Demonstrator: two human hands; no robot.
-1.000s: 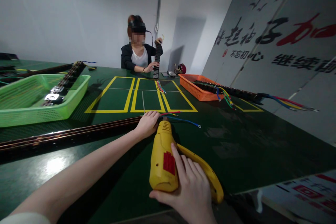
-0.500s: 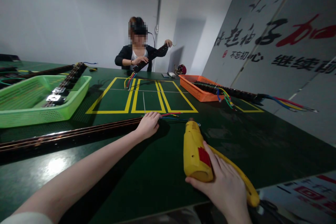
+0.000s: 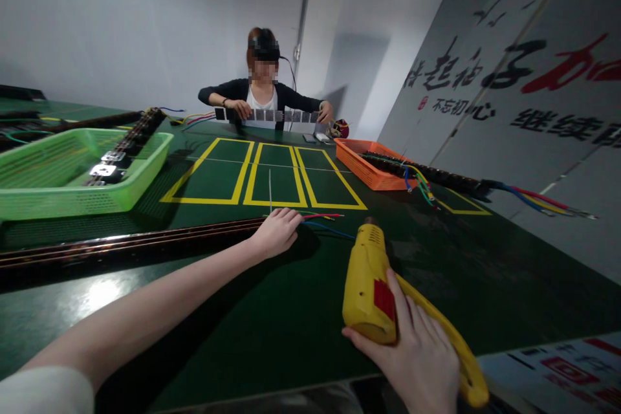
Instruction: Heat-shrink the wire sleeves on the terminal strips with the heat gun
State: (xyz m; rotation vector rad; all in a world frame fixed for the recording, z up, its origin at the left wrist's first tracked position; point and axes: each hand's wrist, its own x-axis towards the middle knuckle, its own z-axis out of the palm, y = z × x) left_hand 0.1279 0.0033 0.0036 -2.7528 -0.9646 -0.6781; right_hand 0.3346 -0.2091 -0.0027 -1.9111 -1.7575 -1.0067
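My right hand (image 3: pixel 420 339) grips the yellow heat gun (image 3: pixel 365 291); my left hand (image 3: pixel 275 233) clasps the wired end of the long dark strip (image 3: pixel 145 244) on the green table (image 3: pixel 242 330). Best, I think, to angle the nozzle (image 3: pixel 371 222) away from those fingers and wires (image 3: pixel 323 215).

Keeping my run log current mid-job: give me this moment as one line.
left hand: over end of dark bar; right hand: holding yellow heat gun; coloured wires: extending past left hand; co-worker: holding segmented strip

Yellow heat gun (image 3: pixel 366 297): red panel, nozzle points away. Long, dark bar (image 3: pixel 130 240) lies to its left; red, blue wires (image 3: pixel 323 215) extend rightward.
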